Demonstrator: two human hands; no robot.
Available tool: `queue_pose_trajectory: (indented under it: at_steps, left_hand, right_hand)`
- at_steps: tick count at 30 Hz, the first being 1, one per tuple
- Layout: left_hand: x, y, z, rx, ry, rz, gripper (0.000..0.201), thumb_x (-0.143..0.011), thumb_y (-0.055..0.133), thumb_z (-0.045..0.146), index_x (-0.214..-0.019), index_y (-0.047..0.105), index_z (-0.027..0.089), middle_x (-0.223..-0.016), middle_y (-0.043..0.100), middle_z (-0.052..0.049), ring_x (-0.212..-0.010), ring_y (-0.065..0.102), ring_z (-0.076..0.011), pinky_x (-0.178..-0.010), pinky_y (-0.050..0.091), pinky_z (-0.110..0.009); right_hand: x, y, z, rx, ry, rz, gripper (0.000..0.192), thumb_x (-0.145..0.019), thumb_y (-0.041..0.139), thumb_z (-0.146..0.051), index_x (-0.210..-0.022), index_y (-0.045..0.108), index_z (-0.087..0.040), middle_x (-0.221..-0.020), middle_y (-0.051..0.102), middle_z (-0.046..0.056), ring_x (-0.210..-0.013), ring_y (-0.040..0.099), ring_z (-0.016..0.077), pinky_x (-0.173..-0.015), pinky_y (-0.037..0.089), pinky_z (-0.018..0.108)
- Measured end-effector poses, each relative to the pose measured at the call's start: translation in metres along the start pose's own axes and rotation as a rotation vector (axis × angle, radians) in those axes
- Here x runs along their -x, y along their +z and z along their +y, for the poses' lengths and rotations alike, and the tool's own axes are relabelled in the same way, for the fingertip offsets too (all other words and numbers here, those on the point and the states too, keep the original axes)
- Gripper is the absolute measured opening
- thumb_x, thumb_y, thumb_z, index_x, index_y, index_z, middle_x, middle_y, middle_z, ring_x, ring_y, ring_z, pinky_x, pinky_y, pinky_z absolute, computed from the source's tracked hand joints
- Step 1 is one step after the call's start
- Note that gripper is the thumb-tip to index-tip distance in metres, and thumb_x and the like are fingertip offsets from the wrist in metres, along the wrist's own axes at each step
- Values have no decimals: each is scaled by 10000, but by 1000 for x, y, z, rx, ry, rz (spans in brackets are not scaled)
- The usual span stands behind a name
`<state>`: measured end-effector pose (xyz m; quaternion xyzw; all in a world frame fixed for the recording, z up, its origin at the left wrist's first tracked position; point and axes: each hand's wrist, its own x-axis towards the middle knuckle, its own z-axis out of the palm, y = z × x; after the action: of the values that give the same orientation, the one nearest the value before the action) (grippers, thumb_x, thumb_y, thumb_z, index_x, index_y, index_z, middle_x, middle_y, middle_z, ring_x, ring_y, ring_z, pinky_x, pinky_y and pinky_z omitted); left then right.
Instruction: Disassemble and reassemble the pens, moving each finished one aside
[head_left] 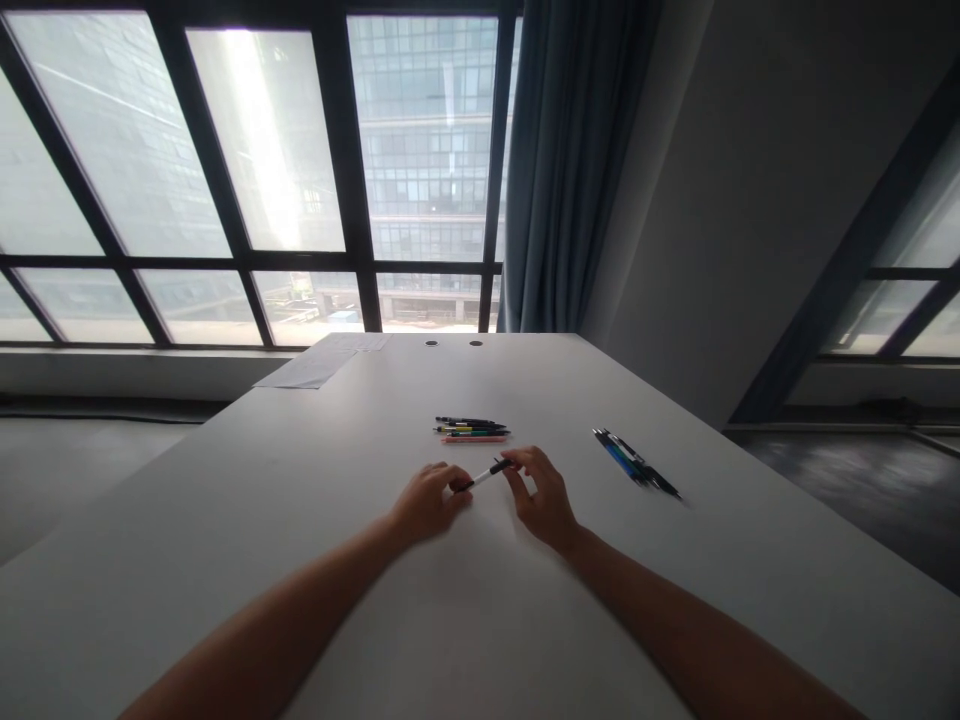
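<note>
Pen [486,474] spanning both grips, left hand [429,503] pinching one end, right hand [541,492] the other

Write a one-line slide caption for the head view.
Both hands, left and right, hold a pen over a white table, between two pen groups.

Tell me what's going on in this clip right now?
A person holds a slim white pen with black ends between both hands over a white table: the left hand pinches one end, the right hand the other. Just beyond lies a row of coloured pens; a second bunch of blue and black pens lies off to the right.
</note>
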<state>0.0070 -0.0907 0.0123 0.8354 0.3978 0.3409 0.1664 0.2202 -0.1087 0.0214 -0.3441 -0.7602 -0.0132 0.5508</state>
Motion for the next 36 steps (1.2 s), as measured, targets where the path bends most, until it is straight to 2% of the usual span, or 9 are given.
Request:
queue_pose_trajectory:
  at_steps: [3,6,11,17,20,24,30,33,36]
  left_hand:
    - [1,-1,0,18,26,21,150,-830,583,261,-923,660,171,-814,659,-48,-756,581,-158,-739,461,-277]
    - [0,-3,-2,87,27,126,175,-864,549,278,-942,662,170,-816,673,-43,-738,585,-142,-717,466,-256]
    - [-1,-7,-4,151,-32,360,189,-816,619,331,-900,673,171,-725,667,-17,-641,562,-123,-647,471,-239]
    - [0,-6,-2,238,-71,475,196,-812,618,338,-913,630,170,-721,666,-18,-631,592,-121,-605,479,-224]
    - [0,-6,-5,206,-59,454,162,-818,611,327,-873,618,175,-720,662,-18,-642,592,-128,-615,485,-234]
    - [0,-7,-9,60,13,341,109,-831,603,289,-849,612,182,-750,671,-23,-686,601,-142,-678,492,-265]
    - [2,-6,-2,-210,162,101,223,-917,488,324,-1006,649,198,-823,679,-61,-742,619,-168,-692,476,-279]
    - [2,-7,2,-229,128,83,242,-931,435,305,-982,642,190,-815,659,-63,-684,600,-142,-645,456,-246]
    - [2,-10,4,-259,33,87,189,-909,432,262,-908,603,182,-771,634,-56,-687,585,-150,-643,441,-245]
  right_hand:
    - [1,1,3,8,16,9,182,-938,468,-216,-1076,584,-193,-907,617,57,-808,572,164,-708,471,298]
    - [2,1,9,46,85,-10,160,-926,493,-242,-1027,603,-186,-874,627,54,-790,572,169,-716,467,303]
    - [6,2,17,77,220,-158,117,-869,571,-220,-952,640,-176,-833,634,47,-760,579,168,-729,465,305]
    - [6,7,11,54,243,-321,116,-853,594,-205,-953,651,-186,-824,639,43,-786,591,177,-733,464,308]
    - [5,6,11,54,190,-238,108,-872,571,-230,-941,642,-186,-823,640,48,-781,591,181,-735,464,317]
    - [4,4,16,69,142,-128,124,-893,548,-258,-935,636,-182,-822,640,56,-775,587,185,-744,460,326]
    - [3,7,19,82,123,-180,159,-902,530,-267,-987,641,-192,-852,663,55,-803,595,188,-783,464,334]
    - [1,7,22,127,197,-131,202,-897,512,-275,-1049,609,-184,-850,648,45,-775,588,172,-766,466,314]
    - [-2,1,28,181,263,-117,167,-883,491,-264,-966,602,-172,-818,625,39,-737,571,158,-723,457,284]
